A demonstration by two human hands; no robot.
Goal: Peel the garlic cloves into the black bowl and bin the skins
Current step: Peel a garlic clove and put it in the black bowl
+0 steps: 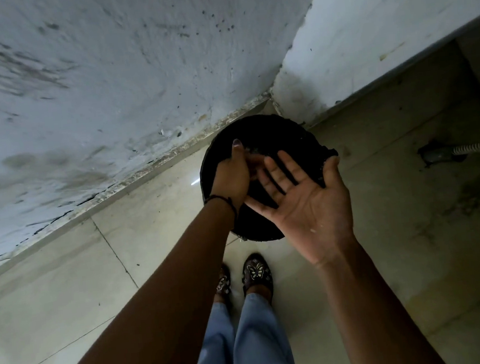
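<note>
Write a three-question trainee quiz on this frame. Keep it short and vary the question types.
1. True or false: the right hand is palm up with its fingers straight.
2. Where does the black bin stand? A) on a counter B) on the floor by the wall C) inside a sink
3. Fill in: the left hand has a dark ____ round its wrist.

Key: 1 true; 2 B; 3 cord.
</note>
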